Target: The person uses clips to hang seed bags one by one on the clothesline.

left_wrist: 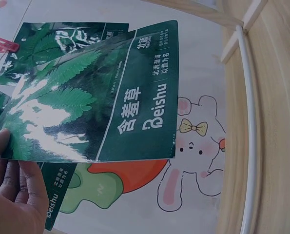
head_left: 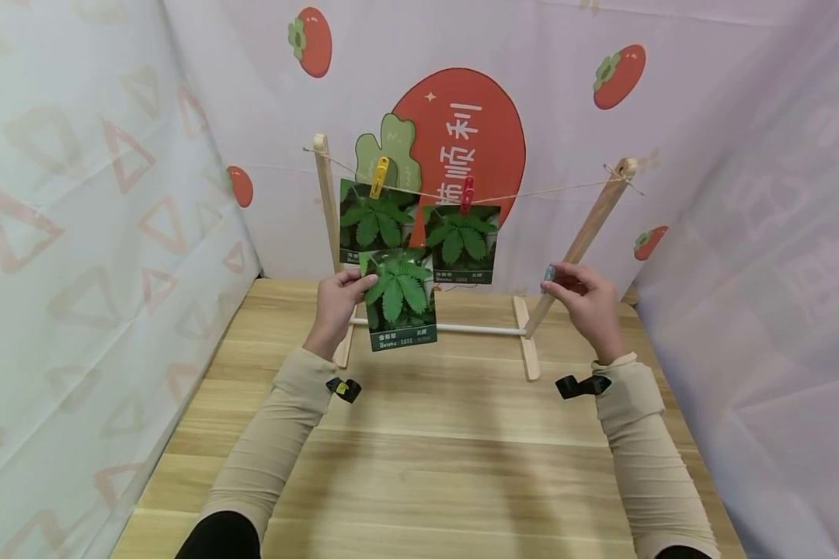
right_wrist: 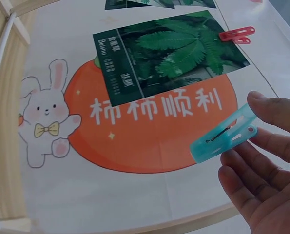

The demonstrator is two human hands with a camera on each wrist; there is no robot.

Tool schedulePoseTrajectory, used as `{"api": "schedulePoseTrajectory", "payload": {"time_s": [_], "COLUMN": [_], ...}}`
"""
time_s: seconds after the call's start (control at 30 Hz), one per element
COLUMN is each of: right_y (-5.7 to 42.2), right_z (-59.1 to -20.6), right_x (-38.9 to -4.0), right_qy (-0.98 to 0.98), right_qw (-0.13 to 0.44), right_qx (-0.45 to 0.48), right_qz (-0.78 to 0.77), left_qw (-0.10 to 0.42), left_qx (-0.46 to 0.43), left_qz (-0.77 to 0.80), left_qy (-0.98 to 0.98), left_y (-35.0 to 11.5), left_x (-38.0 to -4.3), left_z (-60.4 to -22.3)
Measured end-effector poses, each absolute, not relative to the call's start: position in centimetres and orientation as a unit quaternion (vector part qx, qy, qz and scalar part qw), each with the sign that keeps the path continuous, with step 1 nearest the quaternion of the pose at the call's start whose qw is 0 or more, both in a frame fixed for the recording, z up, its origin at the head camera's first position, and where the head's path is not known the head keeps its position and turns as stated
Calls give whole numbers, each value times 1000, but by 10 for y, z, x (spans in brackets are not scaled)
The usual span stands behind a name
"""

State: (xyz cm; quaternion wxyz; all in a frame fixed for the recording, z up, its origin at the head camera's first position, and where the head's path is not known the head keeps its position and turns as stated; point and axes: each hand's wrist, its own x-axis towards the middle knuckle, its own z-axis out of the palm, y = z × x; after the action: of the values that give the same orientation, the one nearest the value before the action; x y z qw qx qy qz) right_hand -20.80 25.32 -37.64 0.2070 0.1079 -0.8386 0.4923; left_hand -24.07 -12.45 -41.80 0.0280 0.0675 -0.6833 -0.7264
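Observation:
My left hand [head_left: 339,304] pinches a green seed packet [head_left: 402,299] by its left edge, thumb on the front; the packet shows a fern-like leaf. In the right wrist view, a light-blue clothespin [right_wrist: 223,135] is pinched between thumb and fingers of my right hand [right_wrist: 269,161]. That hand is left of the right post, below the string [head_left: 559,189]. Two like packets hang from the string: the left packet [head_left: 374,217] by a yellow clothespin [head_left: 380,177], the middle packet [head_left: 461,241] by a red clothespin [head_left: 467,194]. The held packet overlaps the left one's lower corner in the head view.
A wooden stand with a left post [head_left: 325,194], a right post [head_left: 590,217] and a white crossbar [head_left: 478,329] carries the string. It stands at the back of the wood-grain table [head_left: 433,466]. Behind hangs a printed cloth [head_left: 552,46] with persimmons; cloth walls flank both sides.

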Motion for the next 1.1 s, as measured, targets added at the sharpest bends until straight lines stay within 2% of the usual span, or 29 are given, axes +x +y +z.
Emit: {"api": "schedulePoseTrajectory", "payload": {"time_s": [0.53,0.83,1.1], "right_y": [233,247,254], "right_z": [-330,-332,-316], "right_x": [-193,-221,-235], "right_qy": [-834,-837,-823], "right_qw": [229,243,266], "right_qx": [140,167,188], "right_qz": [482,462,465], "left_qw": [37,50,41], "left_qx": [43,4,-7], "left_qz": [-722,-709,-703], "left_qy": [-689,-703,-710], "left_y": [-116,-93,-68], "left_x": [-240,-247,-251], "left_z": [-402,-391,-389]}}
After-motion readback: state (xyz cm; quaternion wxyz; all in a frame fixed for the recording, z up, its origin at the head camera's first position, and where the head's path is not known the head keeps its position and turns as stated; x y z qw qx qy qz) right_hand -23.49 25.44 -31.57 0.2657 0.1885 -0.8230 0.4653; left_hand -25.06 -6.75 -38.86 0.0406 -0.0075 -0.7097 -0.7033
